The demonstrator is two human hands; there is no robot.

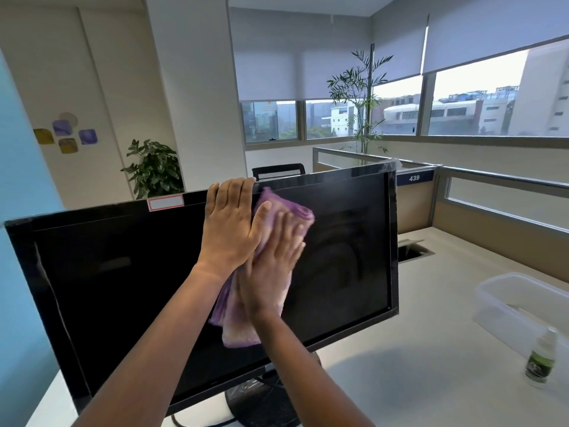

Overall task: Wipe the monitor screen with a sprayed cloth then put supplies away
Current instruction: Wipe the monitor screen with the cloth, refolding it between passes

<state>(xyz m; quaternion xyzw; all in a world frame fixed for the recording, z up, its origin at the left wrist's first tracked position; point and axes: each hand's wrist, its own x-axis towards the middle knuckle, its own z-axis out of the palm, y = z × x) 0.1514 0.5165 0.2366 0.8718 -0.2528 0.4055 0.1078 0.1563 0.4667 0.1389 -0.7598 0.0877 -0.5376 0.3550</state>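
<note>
Cloth (292,212), purple and folded, lies against the upper middle of the dark screen of the monitor (123,288), which stands on the bench (431,380). Pressing too hard could, I think, tip the monitor backward on its stand (261,402) or mark the panel, and the loose lower end of the cloth may slip out from under the palm. The right grip (271,269) is spread flat, fingers apart, and presses the cloth to the screen without closing around it. The left grip (229,226) has its fingers hooked over the top edge of the monitor, probably to steady it. Well to the right, the spray bottle (542,362) stands upright near a clear plastic box (492,291).
</note>
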